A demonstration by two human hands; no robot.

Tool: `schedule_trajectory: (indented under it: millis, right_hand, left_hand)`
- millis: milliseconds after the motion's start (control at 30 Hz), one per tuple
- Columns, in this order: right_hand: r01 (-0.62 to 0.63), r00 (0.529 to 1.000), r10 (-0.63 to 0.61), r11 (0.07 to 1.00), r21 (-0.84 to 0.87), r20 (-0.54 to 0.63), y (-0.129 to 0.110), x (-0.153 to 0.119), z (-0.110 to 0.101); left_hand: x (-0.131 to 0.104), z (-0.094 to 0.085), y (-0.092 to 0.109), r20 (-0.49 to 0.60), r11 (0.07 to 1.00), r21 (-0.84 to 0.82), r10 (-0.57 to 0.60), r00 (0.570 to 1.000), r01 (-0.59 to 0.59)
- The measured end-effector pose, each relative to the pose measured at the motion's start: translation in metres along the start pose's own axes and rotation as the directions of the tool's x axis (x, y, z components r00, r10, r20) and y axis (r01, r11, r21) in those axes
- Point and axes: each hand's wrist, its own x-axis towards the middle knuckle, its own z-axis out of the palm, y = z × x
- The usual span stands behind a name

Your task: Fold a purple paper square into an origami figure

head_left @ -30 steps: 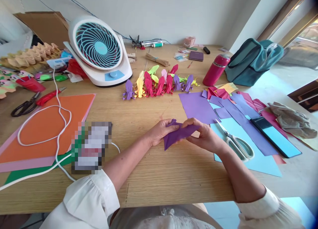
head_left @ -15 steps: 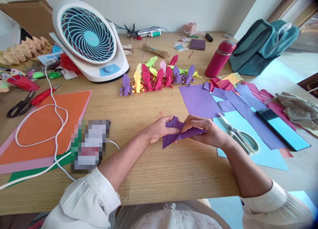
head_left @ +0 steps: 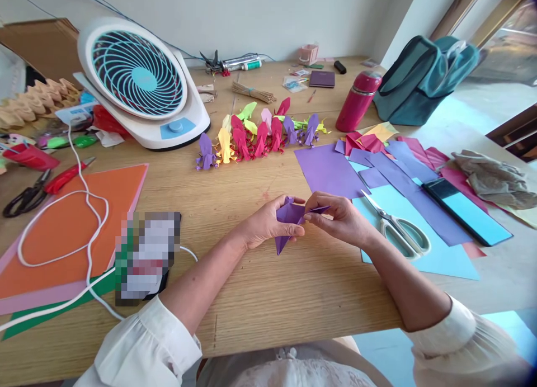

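Between my two hands, above the table (head_left: 243, 286), is a folded piece of purple origami paper (head_left: 289, 212). My left hand (head_left: 271, 223) grips its left part, thumb across the front and fingers behind. Its right flap is pinched between the thumb and fingers of my right hand (head_left: 338, 216). One point of the paper hangs down below my left thumb. Beyond my hands stand several folded paper figures (head_left: 260, 138) in red, purple, yellow and green. To the right, scissors (head_left: 400, 230) lie on light blue paper (head_left: 444, 264), near a flat purple sheet (head_left: 329, 171).
A white fan (head_left: 138, 79) stands at the back left. Orange paper (head_left: 75, 230), a white cable (head_left: 90, 236) and a blurred phone (head_left: 146, 258) lie at left. At right are a red flask (head_left: 358, 102), a teal bag (head_left: 419, 85) and another phone (head_left: 465, 211).
My right hand has turned and now pinches the right flap, which stands more folded up than before. My left thumb has slid lower across the paper. The camera view has shifted slightly.
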Motion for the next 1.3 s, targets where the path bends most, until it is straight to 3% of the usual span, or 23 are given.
schedule_trajectory:
  millis: [167,300,433,733,833,1033,1300]
  right_hand:
    - [-0.021,0.999,0.021,0.999,0.025,0.032,0.002,-0.001,-0.003]
    - [0.080,0.986,-0.089,0.994,0.070,0.142,0.006,-0.001,-0.015]
    - [0.161,0.974,-0.164,0.986,0.032,0.154,0.008,0.000,-0.023]
    - [0.143,0.960,-0.122,0.988,-0.064,0.252,0.005,-0.004,-0.041]
    - [0.115,0.968,-0.095,0.991,-0.073,0.233,0.004,-0.006,-0.046]
    - [0.078,0.994,-0.070,0.992,-0.103,0.081,0.005,-0.005,-0.046]
    - [0.050,0.998,-0.046,0.988,0.145,-0.030,0.015,-0.002,-0.036]
  left_hand:
    - [0.001,0.005,-0.002,-0.087,0.991,0.127,0.042,0.995,-0.031]
    - [0.003,0.001,-0.003,-0.106,0.995,0.092,0.041,0.994,-0.031]
    - [0.001,-0.004,-0.002,-0.074,0.998,0.063,0.009,0.997,-0.004]
    - [0.000,-0.007,0.000,-0.079,0.978,0.210,0.010,0.997,0.007]
    - [0.001,-0.007,0.002,-0.110,0.970,0.241,0.044,0.993,-0.016]
    - [0.001,-0.001,0.004,-0.210,0.969,0.234,0.125,0.970,-0.075]
    - [0.005,0.004,-0.002,-0.339,0.982,0.144,0.164,0.927,-0.121]
